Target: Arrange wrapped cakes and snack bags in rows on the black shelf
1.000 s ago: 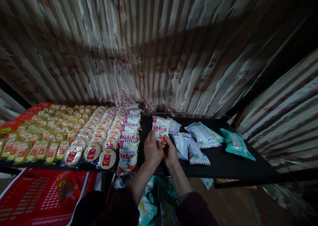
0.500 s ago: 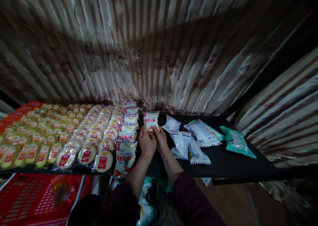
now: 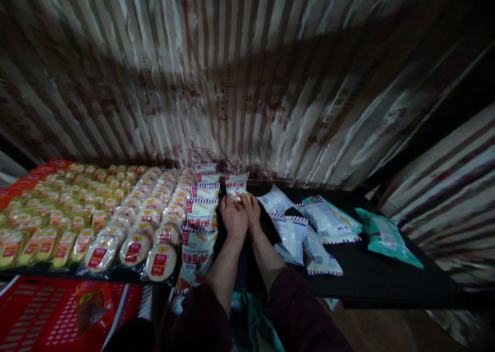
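A white snack bag (image 3: 236, 184) with a striped top edge stands at the back of the black shelf (image 3: 371, 285). Both hands are at its lower end: my left hand (image 3: 234, 219) on its left, my right hand (image 3: 252, 213) on its right, fingers closed on it and the two hands touching. Just left of them runs a column of similar bags (image 3: 200, 213), overlapping from back to front. To the right lie loose white and blue bags (image 3: 292, 237), blank sides up, some leaning on each other.
Rows of round wrapped crackers (image 3: 159, 261) and yellow wrapped cakes (image 3: 64, 246) fill the left side, with orange packs (image 3: 33, 179) beyond. Green bags (image 3: 389, 238) lie far right. A red basket (image 3: 34, 310) is below the front edge. A striped curtain (image 3: 240, 83) hangs behind.
The view has shifted slightly, moving the loose bags right and down in the picture. Both hands remain at the bag, my left hand now flatter across its lower end.
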Tool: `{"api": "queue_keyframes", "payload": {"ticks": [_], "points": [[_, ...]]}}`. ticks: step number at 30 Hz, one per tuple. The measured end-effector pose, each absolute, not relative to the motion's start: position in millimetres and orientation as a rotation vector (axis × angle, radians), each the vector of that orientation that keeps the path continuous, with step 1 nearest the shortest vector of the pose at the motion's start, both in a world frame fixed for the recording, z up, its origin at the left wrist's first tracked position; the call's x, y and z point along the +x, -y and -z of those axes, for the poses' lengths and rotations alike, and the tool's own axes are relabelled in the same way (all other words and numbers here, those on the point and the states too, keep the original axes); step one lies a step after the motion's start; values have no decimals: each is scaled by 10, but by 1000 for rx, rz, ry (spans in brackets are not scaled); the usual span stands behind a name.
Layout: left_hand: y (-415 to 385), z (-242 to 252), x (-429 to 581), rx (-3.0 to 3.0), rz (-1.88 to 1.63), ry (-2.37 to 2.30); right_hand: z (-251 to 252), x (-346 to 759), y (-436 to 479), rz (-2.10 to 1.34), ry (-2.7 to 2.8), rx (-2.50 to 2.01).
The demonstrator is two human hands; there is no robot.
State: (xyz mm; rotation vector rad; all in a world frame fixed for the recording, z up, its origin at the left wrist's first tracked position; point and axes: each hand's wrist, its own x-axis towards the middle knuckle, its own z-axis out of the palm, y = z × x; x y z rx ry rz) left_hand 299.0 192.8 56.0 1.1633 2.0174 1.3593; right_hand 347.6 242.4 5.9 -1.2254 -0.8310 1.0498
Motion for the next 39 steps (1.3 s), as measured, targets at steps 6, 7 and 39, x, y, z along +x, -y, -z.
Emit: {"api": "queue_keyframes", "payload": {"ticks": [6, 7, 39], "points": [[-2050, -581, 2951, 1173, -1371, -2049, 62, 3467, -2602, -1008, 918, -1279], [-2061, -581, 2949, 1176, -1365, -2049, 77, 3465, -2621, -1002, 932, -1283], [-2132, -397, 2853, 1165, -1377, -1934, -101, 3335, -2850, -461, 1541, -1682]]}}
